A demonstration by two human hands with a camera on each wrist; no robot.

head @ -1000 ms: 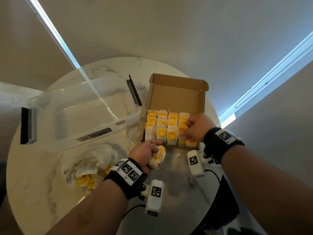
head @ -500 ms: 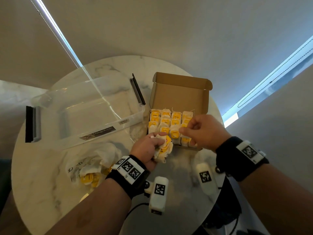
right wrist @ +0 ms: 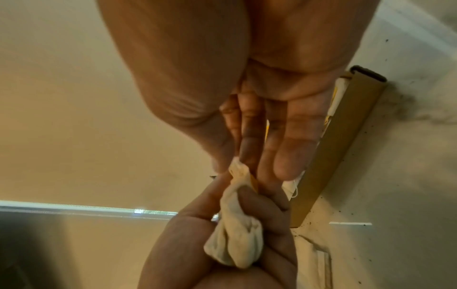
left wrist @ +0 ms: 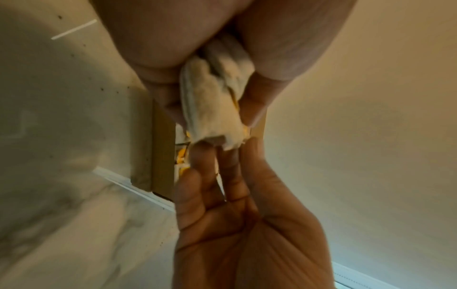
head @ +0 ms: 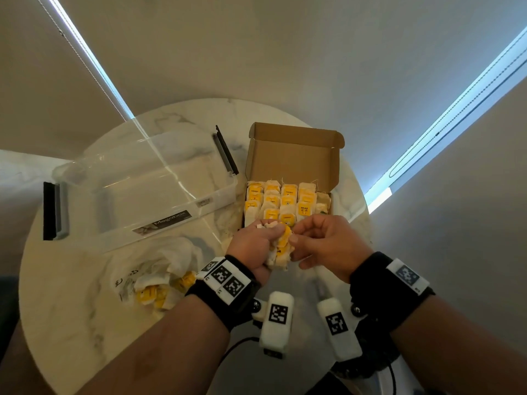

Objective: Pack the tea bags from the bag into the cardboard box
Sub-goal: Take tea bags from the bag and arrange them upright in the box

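Cardboard box (head: 293, 155): raised lid blocks 12 o'clock; rows of tea bags (head: 281, 202) fill it, apparently leaving a gap at 3 o'clock.

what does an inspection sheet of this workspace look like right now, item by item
surface: round marble table, dark specks near the box in the right wrist view.
job's things: cardboard box open, lid standing up, rows of yellow-tagged tea bags inside; plastic bag crumpled at front left, some tea bags still in it; a bunch of tea bags in hand.
clutter: clear plastic bin left of the box.
hands: left hand grips the bunch; right hand pinches one bag at its edge.
cables: black cable below the left wrist.
surroundings: beige walls, bright light strips.
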